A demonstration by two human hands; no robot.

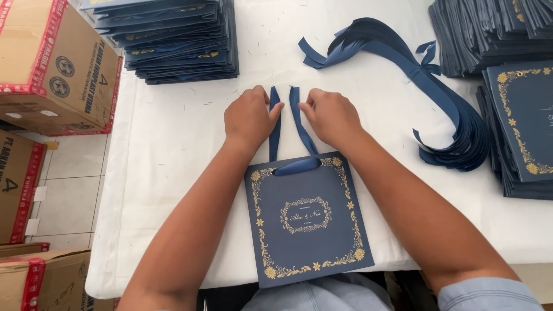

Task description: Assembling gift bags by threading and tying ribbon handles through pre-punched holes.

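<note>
A flat navy paper bag point(308, 222) with a gold floral border lies on the white table point(173, 150) right in front of me. A navy ribbon point(295, 166) runs across its top edge, and both ends stretch away from me. My left hand point(249, 118) pinches the left ribbon end point(275, 124) near its tip. My right hand point(333, 117) pinches the right ribbon end point(299, 118). The two hands sit side by side just beyond the bag.
A bundle of loose navy ribbons point(438, 98) curves across the right of the table. Stacks of flat navy bags stand at the far left point(173, 40), far right point(489, 34) and right point(521, 129). Cardboard boxes point(55, 63) stand on the floor at left.
</note>
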